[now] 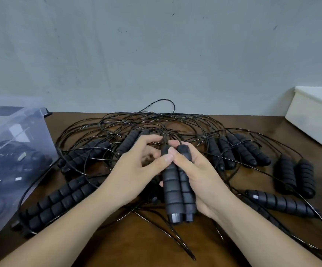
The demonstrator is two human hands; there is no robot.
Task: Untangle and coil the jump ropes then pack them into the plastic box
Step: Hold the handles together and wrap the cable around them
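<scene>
Your right hand [200, 176] grips the paired handles [177, 189] above the tangle [137, 120] on the worktop [137, 243], left hand [135, 166] pinching their tops; keep them together; draw the cord out slowly; plastic box [12, 151] stands left.

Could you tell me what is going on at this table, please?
A person is sorting a tangle of black jump ropes on a table. The right hand grips a pair of handles side by side, and the left hand pinches their upper end, where the cords come out. More handles and looped cords lie all around. The clear box on the left seems to hold some ropes already.
</scene>
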